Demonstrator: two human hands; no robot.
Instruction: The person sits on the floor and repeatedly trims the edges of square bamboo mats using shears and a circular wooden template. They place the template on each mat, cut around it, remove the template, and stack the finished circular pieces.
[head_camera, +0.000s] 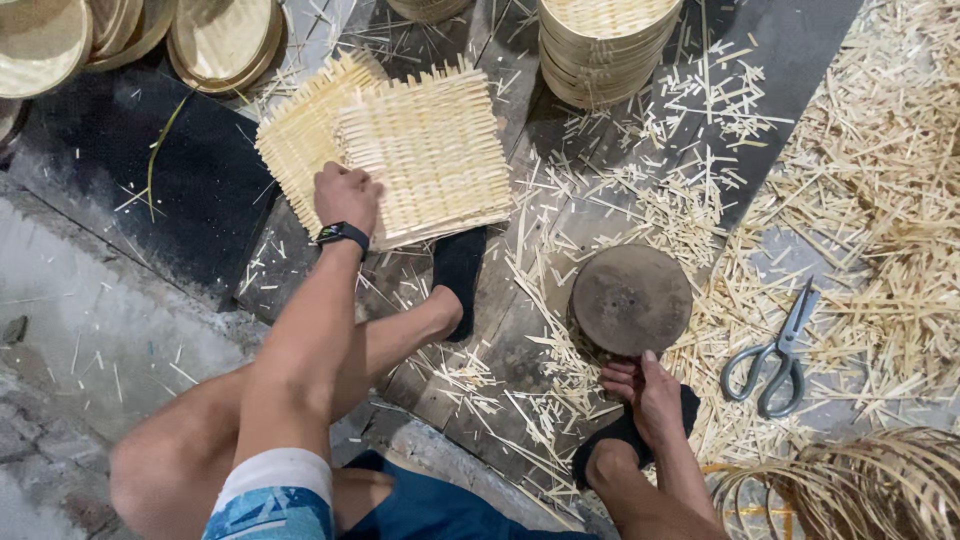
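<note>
Grey-handled scissors (778, 357) lying on bamboo offcuts (880, 200) at right, stacked woven bamboo trays (605, 45) at top centre, more round trays (222, 40) at top left, coiled bamboo strips (850, 480) at bottom right, dark floor mat (190, 170)

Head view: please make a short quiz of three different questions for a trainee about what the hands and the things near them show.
1. True or false: the left hand rests on the square woven mats.
2. What does the right hand touch? A) the scissors B) the round dark disc C) the stack of round woven trays
3. Fill in: the scissors lie on the ____ side of the disc, among the bamboo offcuts.

Key: 1 true; 2 B; 3 right.
</note>
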